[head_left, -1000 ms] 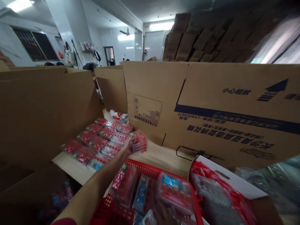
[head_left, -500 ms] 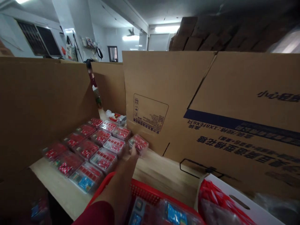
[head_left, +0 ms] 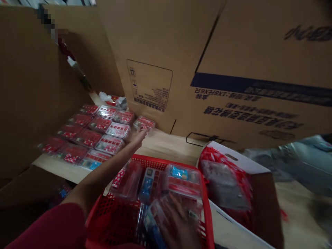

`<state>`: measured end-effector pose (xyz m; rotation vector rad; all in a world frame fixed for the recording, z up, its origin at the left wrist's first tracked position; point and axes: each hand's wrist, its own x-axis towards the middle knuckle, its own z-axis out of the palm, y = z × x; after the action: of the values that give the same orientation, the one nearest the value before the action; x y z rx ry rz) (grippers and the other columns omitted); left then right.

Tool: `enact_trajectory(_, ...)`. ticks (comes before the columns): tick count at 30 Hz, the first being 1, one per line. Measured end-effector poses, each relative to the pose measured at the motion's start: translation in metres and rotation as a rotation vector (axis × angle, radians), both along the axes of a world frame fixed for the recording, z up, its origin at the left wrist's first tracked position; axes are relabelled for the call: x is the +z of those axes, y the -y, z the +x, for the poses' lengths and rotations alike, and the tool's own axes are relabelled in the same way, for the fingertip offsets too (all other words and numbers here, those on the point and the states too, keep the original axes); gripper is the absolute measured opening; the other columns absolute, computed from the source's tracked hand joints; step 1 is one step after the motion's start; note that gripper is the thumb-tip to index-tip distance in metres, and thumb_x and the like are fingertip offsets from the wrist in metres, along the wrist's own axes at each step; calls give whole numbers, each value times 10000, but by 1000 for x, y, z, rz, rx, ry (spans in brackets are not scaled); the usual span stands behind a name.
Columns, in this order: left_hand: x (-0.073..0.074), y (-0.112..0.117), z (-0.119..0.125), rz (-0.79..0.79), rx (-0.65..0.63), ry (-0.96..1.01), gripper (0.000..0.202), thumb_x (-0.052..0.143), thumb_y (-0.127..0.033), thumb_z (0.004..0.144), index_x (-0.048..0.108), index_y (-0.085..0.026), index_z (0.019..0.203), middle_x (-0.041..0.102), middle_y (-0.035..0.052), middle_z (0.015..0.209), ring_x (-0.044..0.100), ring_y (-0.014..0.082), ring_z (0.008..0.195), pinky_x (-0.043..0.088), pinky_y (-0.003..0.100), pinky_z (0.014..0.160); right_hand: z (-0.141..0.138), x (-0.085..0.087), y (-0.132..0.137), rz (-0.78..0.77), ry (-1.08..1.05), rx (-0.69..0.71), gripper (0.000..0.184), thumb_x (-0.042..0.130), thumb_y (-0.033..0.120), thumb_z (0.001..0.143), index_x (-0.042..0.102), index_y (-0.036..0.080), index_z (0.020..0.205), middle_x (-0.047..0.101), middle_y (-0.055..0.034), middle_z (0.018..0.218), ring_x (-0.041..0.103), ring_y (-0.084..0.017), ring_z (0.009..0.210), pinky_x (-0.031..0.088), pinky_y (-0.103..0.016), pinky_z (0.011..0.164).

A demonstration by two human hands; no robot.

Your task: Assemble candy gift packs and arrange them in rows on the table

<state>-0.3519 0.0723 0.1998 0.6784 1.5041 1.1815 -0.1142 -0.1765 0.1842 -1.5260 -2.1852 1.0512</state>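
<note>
My left arm, in a dark red sleeve, reaches forward to rows of clear plastic packs with red contents (head_left: 103,128) on a wooden table (head_left: 166,147). My left hand (head_left: 138,136) has its fingers stretched out, the tips at the near edge of the rightmost pack (head_left: 144,122), which lies flat at the end of the back row. My right hand (head_left: 177,224) lies low in a red plastic basket (head_left: 207,207) on top of several more clear packs (head_left: 181,180). That hand is smeared by motion, so its grip is unclear.
Tall cardboard boxes (head_left: 233,69) wall in the table at the back and left. A white-rimmed carton with red and clear bags (head_left: 225,176) stands to the right of the basket. A small heap of wrappers (head_left: 114,99) lies behind the rows.
My left hand carried a pack forward and set it down at the right end of the back row. The camera tilted down, and my right hand now shows in the basket.
</note>
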Motion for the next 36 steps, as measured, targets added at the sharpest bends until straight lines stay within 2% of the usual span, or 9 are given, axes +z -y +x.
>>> enact_trajectory(3, -4, 61, 11, -49, -142, 9, 249, 694, -243, 743, 619, -119, 944, 617, -15, 711, 573, 110, 635, 454, 247, 667, 25, 5, -4, 73, -144, -223, 386, 485, 381, 900, 577, 261, 1255, 461, -87, 1419, 447, -231, 1293, 426, -361, 1036)
enact_trajectory(6, -20, 117, 36, -214, -362, 91, 293, 753, -340, 653, 648, -168, 866, 659, -9, 687, 589, 127, 607, 435, 225, 585, 48, 0, -18, 170, -215, -545, 375, 445, 448, 899, 624, 204, 1121, 577, -134, 1261, 543, -242, 1171, 451, -396, 991)
enact_trajectory(8, -32, 136, 60, -370, -430, 187, 304, 757, -388, 641, 664, -179, 840, 670, -12, 667, 585, 125, 576, 425, 217, 549, 57, -9, -32, 160, -187, -640, 460, 425, 492, 877, 590, 156, 1145, 598, -168, 1207, 562, -263, 1125, 449, -435, 975)
enact_trajectory(12, -41, 131, 100, -600, -501, 371, 246, 699, -345, 686, 692, -137, 818, 698, 25, 632, 617, 170, 556, 488, 275, 581, 61, -28, -53, 74, -42, -618, 549, 364, 474, 855, 504, 96, 1229, 587, -195, 1224, 586, -281, 1079, 468, -449, 916)
enact_trajectory(18, -34, 124, 110, -524, -532, 431, 216, 684, -265, 666, 708, -121, 824, 730, 51, 684, 667, 210, 648, 526, 305, 673, 64, -39, -56, 54, 46, -603, 484, 351, 434, 852, 482, 132, 1206, 650, -143, 1112, 653, -256, 926, 499, -397, 802)
enact_trajectory(22, -37, 131, 110, -468, -520, 407, 212, 736, -274, 611, 694, -126, 757, 703, 41, 620, 654, 202, 614, 510, 290, 640, 66, -46, -53, 72, -60, -591, 523, 341, 479, 833, 483, 125, 1192, 649, -150, 1103, 655, -256, 919, 505, -400, 803)
enact_trajectory(27, -41, 132, 109, -370, -495, 400, 258, 771, -239, 554, 673, -141, 771, 691, 14, 627, 644, 179, 642, 488, 267, 657, 73, -52, -55, 42, -215, -683, 662, 483, 509, 747, 446, 91, 1259, 658, -162, 1093, 642, -277, 981, 494, -422, 866)
enact_trajectory(33, -42, 135, 105, -353, -522, 456, 244, 732, -260, 538, 662, -149, 744, 702, 54, 680, 666, 235, 743, 493, 303, 675, 83, -53, -65, -114, -417, -621, 538, 622, 548, 630, 560, 169, 1007, 698, -118, 975, 661, -300, 920, 502, -442, 869)
enact_trajectory(36, -40, 138, 100, -281, -508, 490, 292, 699, -235, 510, 660, -150, 787, 704, 48, 709, 666, 231, 778, 487, 288, 672, 80, -44, -67, -184, -567, -666, 550, 666, 553, 632, 541, 182, 1019, 697, -106, 979, 656, -301, 937, 503, -454, 876)
